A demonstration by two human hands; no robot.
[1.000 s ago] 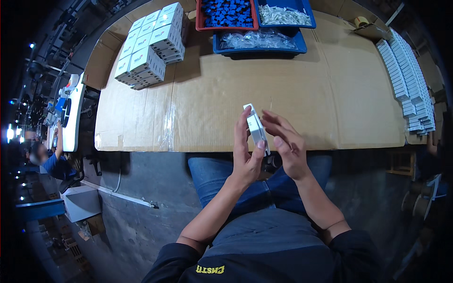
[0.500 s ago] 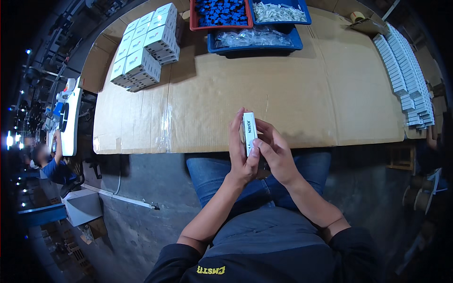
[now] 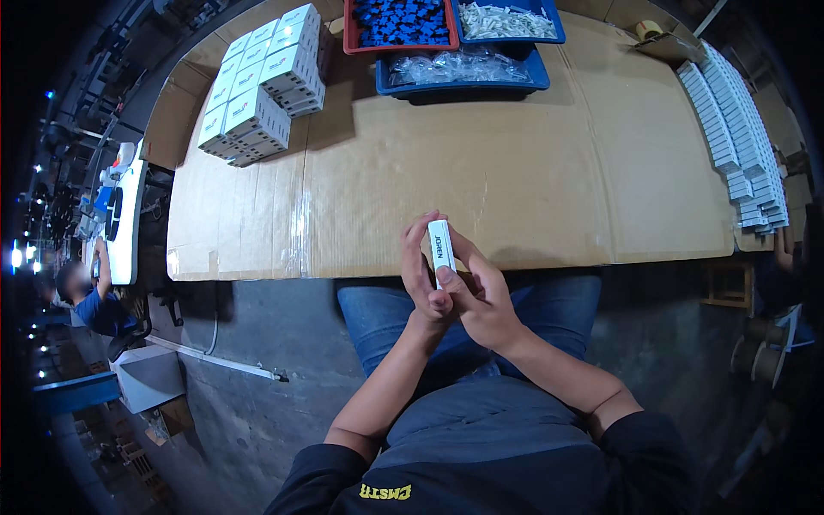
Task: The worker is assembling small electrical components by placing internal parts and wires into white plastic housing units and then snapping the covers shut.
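A small, narrow white box (image 3: 441, 244) with dark print is held upright between my two hands, just in front of the table's near edge. My left hand (image 3: 418, 273) wraps its left side, fingers stretched along it. From the right, my right hand (image 3: 482, 296) grips the same box, its thumb pressed on the lower part of the printed side. The lower end and the back of the box are hidden by my fingers.
White cartons (image 3: 257, 86) are stacked at the far left of the cardboard-covered table (image 3: 515, 180). At the back stand a red tray (image 3: 403, 50) of blue pieces, a blue tray (image 3: 512, 41) of white pieces and a blue tray (image 3: 463, 89) of clear bags. Small white boxes (image 3: 742, 129) line the right.
Both hands have shifted slightly left and down toward me with the white box. The box now leans a little more to the left, and the right thumb stays on it.
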